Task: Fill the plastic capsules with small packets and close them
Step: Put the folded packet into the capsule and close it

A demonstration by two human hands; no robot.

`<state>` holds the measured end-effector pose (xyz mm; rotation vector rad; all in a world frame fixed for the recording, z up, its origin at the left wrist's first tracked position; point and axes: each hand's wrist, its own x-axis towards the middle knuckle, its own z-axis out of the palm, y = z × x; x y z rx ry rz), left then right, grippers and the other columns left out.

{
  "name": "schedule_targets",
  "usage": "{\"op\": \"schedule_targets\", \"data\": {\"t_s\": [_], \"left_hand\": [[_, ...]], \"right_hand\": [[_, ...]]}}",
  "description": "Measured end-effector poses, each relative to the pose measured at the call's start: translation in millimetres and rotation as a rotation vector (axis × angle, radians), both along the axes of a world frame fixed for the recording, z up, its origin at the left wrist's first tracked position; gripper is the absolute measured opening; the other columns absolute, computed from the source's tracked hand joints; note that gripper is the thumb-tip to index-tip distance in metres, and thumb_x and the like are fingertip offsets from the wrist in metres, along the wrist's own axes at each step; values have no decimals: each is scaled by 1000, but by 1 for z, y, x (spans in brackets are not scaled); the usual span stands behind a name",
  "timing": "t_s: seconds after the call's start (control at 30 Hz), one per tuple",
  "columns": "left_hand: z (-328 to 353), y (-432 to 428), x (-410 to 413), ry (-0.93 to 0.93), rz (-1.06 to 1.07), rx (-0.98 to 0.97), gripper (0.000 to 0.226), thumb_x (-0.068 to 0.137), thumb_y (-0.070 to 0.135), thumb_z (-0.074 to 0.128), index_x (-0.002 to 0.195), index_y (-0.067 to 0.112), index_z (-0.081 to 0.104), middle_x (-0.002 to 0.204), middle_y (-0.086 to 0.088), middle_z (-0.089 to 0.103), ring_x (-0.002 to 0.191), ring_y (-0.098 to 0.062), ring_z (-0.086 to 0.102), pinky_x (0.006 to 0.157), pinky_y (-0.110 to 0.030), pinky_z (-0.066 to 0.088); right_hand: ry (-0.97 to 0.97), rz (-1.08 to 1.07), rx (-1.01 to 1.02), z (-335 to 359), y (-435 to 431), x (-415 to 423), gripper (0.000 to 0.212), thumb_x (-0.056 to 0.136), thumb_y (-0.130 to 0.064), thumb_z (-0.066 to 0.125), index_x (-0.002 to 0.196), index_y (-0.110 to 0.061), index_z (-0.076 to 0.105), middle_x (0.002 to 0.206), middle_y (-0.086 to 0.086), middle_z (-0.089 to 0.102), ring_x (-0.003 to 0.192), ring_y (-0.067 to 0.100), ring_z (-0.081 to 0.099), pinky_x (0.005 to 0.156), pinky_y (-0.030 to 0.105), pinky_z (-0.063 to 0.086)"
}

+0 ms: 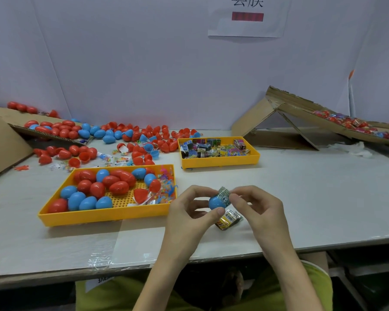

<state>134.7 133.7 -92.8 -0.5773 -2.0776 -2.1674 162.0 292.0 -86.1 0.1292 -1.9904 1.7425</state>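
Pale partitioned workstation, evenly lit
White wall panels (pixel 144 63) back a grey tabletop (pixel 312 198); a paper sign (pixel 247 19) hangs upper centre, and clear tape (pixel 103 254) patches the lower-left front edge.

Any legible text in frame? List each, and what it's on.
"6+": packet in the blue capsule half.
"膜", likely; tops of both characters are cropped: paper sign.
Too small: packets in the far yellow tray, yellow packet on the table.
Blurred: the sign's red bar, white tag under the table edge.
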Motion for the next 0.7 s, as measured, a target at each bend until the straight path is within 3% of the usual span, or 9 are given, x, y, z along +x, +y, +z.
{"op": "schedule_targets", "data": {"t_s": [0.1, 0.2, 0.7], "left_hand": [[0, 1, 0, 5, 12, -11, 31, 79, 9, 83, 96, 31, 70, 103, 11, 74, 96, -15, 72, 79, -35, 62], [-1, 1, 0, 21, 25, -41, 28, 79, 9, 83, 98, 26, 69, 102, 13, 73, 96, -14, 71, 79, -36, 61], [1, 2, 1, 48, 27, -90, 30, 77, 7, 83, 95, 26, 69, 100, 19, 71, 94, -8, 68, 70, -23, 55]], "right_hand": [[7, 26, -17, -4, 5, 3, 17, 85, -11, 75, 80, -28, 74, 84, -4, 72, 80, 11, 64, 70, 14, 49], [3, 54, 8, -5, 7, 5, 9, 81, -20, 74, 80, -29, 73, 86, -5, 71, 82, 10, 64, 70, 15, 49], [-5, 135, -25, -4, 9, 5, 4, 79, -22, 69, 78, -25, 72, 87, -4, 70, 82, 8, 64, 73, 16, 49]]}}
